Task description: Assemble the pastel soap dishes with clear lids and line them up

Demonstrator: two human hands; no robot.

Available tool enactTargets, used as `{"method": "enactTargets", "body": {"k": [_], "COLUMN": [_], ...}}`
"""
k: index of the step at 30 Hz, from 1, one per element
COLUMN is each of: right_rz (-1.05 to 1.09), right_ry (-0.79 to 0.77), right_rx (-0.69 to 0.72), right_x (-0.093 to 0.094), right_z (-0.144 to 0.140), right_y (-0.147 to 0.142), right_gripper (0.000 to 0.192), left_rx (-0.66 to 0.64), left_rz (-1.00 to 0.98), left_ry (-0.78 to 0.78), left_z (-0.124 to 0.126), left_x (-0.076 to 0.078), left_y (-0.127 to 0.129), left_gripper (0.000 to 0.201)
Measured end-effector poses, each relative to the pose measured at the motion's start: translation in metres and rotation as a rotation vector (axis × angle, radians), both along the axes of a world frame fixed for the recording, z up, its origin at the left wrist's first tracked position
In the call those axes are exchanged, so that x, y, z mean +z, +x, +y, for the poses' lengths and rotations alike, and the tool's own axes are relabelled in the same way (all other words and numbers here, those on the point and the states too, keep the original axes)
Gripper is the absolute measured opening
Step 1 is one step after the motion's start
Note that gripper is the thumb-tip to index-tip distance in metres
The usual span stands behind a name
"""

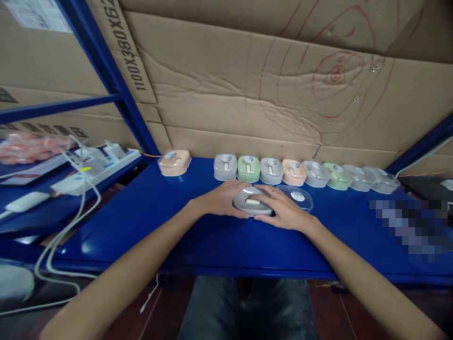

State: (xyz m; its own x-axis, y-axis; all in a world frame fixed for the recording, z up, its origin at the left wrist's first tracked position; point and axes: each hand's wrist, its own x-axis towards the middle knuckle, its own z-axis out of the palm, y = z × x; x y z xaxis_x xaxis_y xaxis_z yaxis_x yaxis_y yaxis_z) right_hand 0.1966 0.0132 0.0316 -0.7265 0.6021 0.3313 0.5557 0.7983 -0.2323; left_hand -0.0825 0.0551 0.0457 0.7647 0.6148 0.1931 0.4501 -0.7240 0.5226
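Grey plastic mouse (252, 202) sits on the blue table (198, 236), near centre, grasped from both sides by the left hand (221, 198) and right hand (283, 208). Clear lid (296, 197) lies just right; boxed mice (304, 174) line the far edge

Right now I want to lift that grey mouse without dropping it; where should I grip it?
Probably by its two long flanks, coming from left and right, as both hands do: left hand, right hand. The grey mouse is a low, rounded oval lying flat, so its domed top gives little purchase.
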Motion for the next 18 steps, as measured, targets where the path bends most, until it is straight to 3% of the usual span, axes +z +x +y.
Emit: {"method": "enactTargets", "body": {"k": [6, 11, 14, 18], "right_rz": [0.113, 0.167, 0.035, -0.072], "right_ry": [-0.013, 0.051, 0.009, -0.114], "right_rx": [-0.045, -0.204, -0.292, -0.326], "right_x": [0.01, 0.038, 0.041, 0.033], "right_z": [0.003, 0.01, 0.016, 0.021], "right_y": [0.009, 0.037, 0.056, 0.072], "right_gripper": [0.077, 0.044, 0.047, 0.054], "left_rx": [0.021, 0.036, 0.053, 0.036], "left_rz": [0.002, 0.024, 0.039, 0.054], "left_ry": [0.007, -0.021, -0.055, -0.05], "left_z": [0.004, 0.002, 0.001, 0.0], "left_x": [-0.005, -0.001, 0.001, 0.003], "left_y": [-0.001, -0.002, -0.002, -0.003], "left_gripper": [0.091, 0.095, 0.098, 0.098]}}
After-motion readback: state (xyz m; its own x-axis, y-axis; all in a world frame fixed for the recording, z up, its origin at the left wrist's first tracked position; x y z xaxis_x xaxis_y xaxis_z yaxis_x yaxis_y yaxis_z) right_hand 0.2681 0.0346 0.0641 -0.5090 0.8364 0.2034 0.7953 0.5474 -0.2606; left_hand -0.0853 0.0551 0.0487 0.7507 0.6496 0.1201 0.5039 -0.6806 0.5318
